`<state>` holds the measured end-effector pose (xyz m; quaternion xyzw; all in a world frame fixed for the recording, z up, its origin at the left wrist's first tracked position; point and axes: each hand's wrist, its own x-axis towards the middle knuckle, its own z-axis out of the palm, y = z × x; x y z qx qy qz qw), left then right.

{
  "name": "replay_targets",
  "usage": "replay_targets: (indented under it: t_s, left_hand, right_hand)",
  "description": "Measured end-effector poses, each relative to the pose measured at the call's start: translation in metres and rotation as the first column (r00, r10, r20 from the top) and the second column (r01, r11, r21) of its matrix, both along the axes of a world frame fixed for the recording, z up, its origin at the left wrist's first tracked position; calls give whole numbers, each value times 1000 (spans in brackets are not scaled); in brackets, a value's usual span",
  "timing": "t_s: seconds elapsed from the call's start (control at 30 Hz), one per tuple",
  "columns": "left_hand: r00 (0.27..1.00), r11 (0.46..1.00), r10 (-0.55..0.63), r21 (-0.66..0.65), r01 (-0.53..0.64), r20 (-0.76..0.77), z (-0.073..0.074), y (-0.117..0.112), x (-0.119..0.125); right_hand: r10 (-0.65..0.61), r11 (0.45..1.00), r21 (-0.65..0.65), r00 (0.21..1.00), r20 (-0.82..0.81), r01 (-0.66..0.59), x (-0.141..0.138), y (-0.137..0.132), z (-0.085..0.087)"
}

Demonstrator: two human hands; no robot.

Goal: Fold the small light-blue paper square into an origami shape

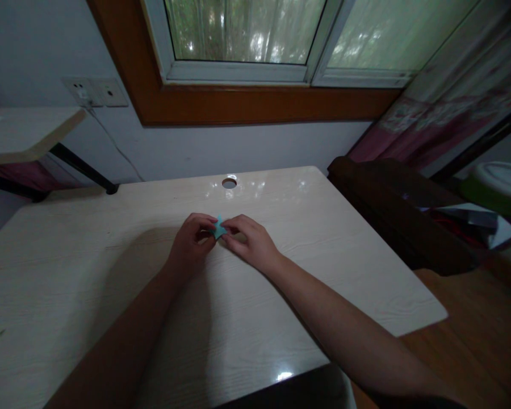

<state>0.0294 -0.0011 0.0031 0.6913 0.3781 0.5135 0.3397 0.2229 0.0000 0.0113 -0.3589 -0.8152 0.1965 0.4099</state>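
A small piece of folded teal paper (219, 228) with pointed corners is held between my two hands, just over the pale wood-grain table (344, 250). My left hand (192, 238) pinches its left side between thumb and fingers. From the other side, the thumb and fingertips of my right hand (252, 241) close on its right edge. The fingertips cover part of the paper, so its full folded shape does not show.
A round cable hole (229, 183) lies near the table's back edge. At the left stands a raised shelf (29, 133) on black legs. A dark wooden piece of furniture (392, 210) adjoins the right side. Behind are a wall socket (96, 92) with a cord and a window.
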Motion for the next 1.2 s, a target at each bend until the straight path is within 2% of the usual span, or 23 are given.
replay_targets:
  t_s: [0.23,0.47,0.87,1.07,1.2]
  left_hand:
    - [999,999,0,40,2,-45,-3,0,0]
    - [999,999,-15,41,17,-44,0,-1,1]
    - [998,998,-22,65,26,-57,1,-2,1]
    - [1000,1000,-11,9,11,-24,-4,-2,2]
    - [1000,1000,0,20,1,-8,-6,-2,2]
  right_hand:
    - [1,999,-38,997,-77,-4,-1,2,-5]
    - [-22,997,-79,992,-125,12,-1,2,-6]
    - [24,988,-143,970,-243,-60,-2,3,-5]
    - [12,986,-158,970,-241,-51,-1,3,-4]
    - [5,984,-171,970,-242,-48,-1,4,-5]
